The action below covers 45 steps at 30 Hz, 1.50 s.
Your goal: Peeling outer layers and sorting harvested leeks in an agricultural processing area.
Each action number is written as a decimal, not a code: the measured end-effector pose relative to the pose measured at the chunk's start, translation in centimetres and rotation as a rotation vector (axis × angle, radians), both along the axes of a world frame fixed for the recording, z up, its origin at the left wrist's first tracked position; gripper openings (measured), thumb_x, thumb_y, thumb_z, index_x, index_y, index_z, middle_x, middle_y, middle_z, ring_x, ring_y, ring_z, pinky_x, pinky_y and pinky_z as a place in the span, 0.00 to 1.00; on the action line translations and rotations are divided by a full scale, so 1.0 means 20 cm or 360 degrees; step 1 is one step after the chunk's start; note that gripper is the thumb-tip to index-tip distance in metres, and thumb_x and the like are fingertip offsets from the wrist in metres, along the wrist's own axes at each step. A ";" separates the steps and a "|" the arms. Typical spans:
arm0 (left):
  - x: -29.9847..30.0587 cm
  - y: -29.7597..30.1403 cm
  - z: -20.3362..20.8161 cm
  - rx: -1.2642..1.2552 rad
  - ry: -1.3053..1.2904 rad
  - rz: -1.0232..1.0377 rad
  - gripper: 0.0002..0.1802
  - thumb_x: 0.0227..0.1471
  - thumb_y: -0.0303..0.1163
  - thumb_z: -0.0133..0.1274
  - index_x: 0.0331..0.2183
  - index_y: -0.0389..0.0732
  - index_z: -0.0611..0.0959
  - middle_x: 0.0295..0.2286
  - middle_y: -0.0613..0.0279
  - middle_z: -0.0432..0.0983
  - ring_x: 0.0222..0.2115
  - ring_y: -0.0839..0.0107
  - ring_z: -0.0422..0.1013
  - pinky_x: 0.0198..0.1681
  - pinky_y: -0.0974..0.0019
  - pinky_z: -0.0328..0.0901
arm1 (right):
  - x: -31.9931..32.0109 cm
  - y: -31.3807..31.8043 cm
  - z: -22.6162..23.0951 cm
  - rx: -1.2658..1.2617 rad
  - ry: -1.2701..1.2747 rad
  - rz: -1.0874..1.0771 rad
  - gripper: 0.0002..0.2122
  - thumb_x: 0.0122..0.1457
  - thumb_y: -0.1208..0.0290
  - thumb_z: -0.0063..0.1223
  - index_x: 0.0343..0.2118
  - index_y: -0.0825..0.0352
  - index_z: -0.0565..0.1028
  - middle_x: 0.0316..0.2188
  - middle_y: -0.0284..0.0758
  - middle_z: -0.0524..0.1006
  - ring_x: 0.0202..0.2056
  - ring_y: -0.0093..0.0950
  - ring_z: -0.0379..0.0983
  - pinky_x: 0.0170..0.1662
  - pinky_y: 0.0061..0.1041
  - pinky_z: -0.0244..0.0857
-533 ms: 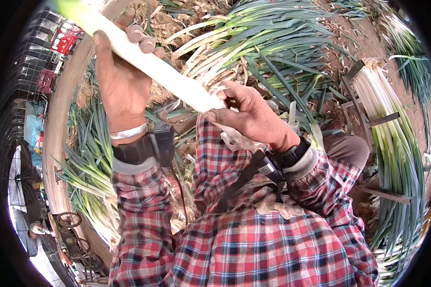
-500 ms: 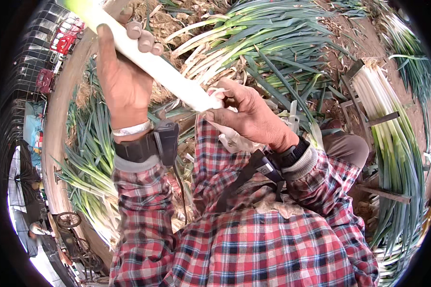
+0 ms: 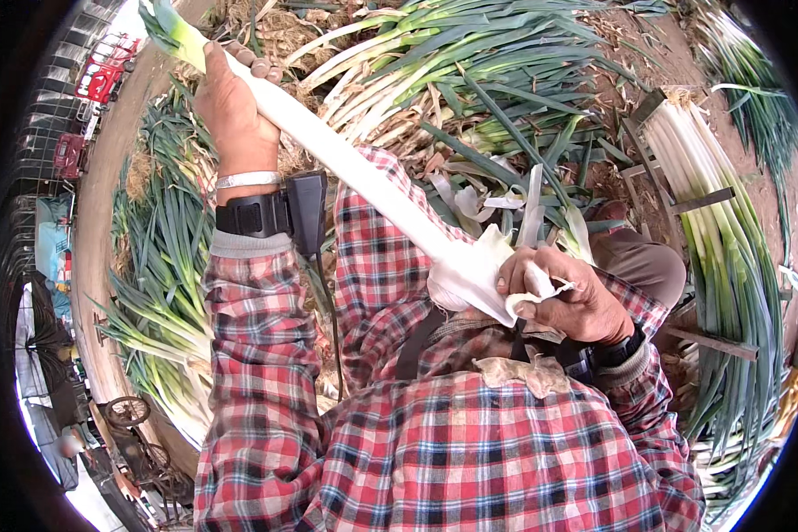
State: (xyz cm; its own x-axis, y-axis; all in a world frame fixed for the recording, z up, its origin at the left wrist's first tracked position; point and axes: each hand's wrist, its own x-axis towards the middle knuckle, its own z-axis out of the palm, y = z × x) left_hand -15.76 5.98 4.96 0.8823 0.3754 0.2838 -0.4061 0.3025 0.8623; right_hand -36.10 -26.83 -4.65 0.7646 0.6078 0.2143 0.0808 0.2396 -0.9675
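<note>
My left hand (image 3: 237, 120) is closed around the upper part of a long white leek (image 3: 355, 173), near where its stalk turns green. The leek slants from the upper left down toward my lap. At its lower end, my right hand (image 3: 572, 293) pinches a loosened pale outer skin (image 3: 479, 275) between thumb and fingers. That skin hangs partly around the stalk's lower end, so I cannot make out the tip there. A torn, curled edge of it sticks out past my right fingertips.
A pile of leeks (image 3: 479, 53) lies on the ground ahead, with peeled scraps (image 3: 470, 199) nearer me. More leeks (image 3: 168, 239) lie on the left. At the right, a bundle of leeks (image 3: 709, 204) rests in a frame with bars (image 3: 705, 343). A red vehicle (image 3: 105, 73) stands far left.
My right hand has moved down and to the right toward my lap, drawing the outer skin along. The leek's white stalk has shifted lower, and its green top now shows more.
</note>
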 end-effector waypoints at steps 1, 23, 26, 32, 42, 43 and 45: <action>0.01 -0.02 -0.03 0.0039 0.0084 0.0143 0.16 0.62 0.43 0.50 0.33 0.38 0.73 0.23 0.63 0.68 0.20 0.72 0.66 0.22 0.64 0.65 | -0.04 -0.01 -0.02 0.0038 -0.0011 -0.0042 0.09 0.58 0.83 0.56 0.34 0.65 0.67 0.39 0.35 0.74 0.42 0.30 0.70 0.47 0.29 0.62; 0.09 0.81 -0.80 -0.0262 0.0640 0.0350 0.16 0.62 0.40 0.46 0.36 0.34 0.70 0.23 0.56 0.70 0.21 0.63 0.70 0.22 0.55 0.69 | -0.06 -0.03 -0.12 -0.0741 -0.0300 0.0330 0.07 0.62 0.71 0.51 0.36 0.71 0.72 0.15 0.42 0.68 0.16 0.42 0.68 0.22 0.39 0.60; 0.18 0.71 -0.71 -0.0193 0.0693 0.0803 0.20 0.63 0.42 0.44 0.41 0.31 0.69 0.29 0.51 0.72 0.25 0.56 0.73 0.28 0.49 0.72 | -0.20 -0.34 -0.09 -0.1180 0.0222 0.0098 0.17 0.59 0.71 0.56 0.50 0.69 0.71 0.27 0.42 0.75 0.29 0.36 0.74 0.34 0.37 0.67; 0.09 0.41 -0.26 0.0115 0.0341 0.0606 0.19 0.64 0.45 0.47 0.34 0.36 0.71 0.26 0.56 0.69 0.25 0.62 0.71 0.29 0.54 0.72 | 0.19 -0.02 -0.02 -0.0932 -0.0557 -0.0798 0.32 0.52 0.66 0.64 0.58 0.69 0.63 0.49 0.47 0.70 0.53 0.46 0.64 0.57 0.42 0.58; 0.16 0.42 -0.46 0.0075 0.0724 0.0643 0.18 0.62 0.40 0.49 0.30 0.33 0.72 0.19 0.56 0.70 0.17 0.63 0.71 0.19 0.58 0.68 | 0.11 0.30 -0.06 -0.1067 -0.0714 -0.0361 0.10 0.63 0.67 0.49 0.29 0.66 0.66 0.20 0.43 0.72 0.22 0.46 0.72 0.25 0.41 0.64; 0.15 0.59 -0.57 -0.0102 0.0816 0.0601 0.18 0.62 0.41 0.49 0.31 0.33 0.72 0.20 0.55 0.71 0.18 0.62 0.71 0.20 0.57 0.68 | 0.07 0.27 -0.03 -0.1044 -0.0729 -0.0339 0.10 0.63 0.67 0.49 0.29 0.66 0.66 0.20 0.43 0.72 0.22 0.46 0.72 0.25 0.41 0.64; 0.13 0.60 -0.72 0.0025 0.0855 0.0703 0.18 0.62 0.41 0.49 0.34 0.33 0.72 0.22 0.55 0.71 0.19 0.62 0.72 0.21 0.57 0.69 | 0.02 0.14 -0.03 -0.1030 -0.0642 -0.0159 0.08 0.61 0.69 0.51 0.31 0.67 0.68 0.20 0.43 0.72 0.21 0.45 0.71 0.24 0.39 0.64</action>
State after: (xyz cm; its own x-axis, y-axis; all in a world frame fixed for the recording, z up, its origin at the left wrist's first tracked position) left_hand -13.19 18.04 -9.45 0.6675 0.7311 -0.1411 -0.0039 0.1930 0.9812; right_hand -35.79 -24.02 -5.22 0.7607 0.6391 0.1138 0.4489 -0.3913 -0.8033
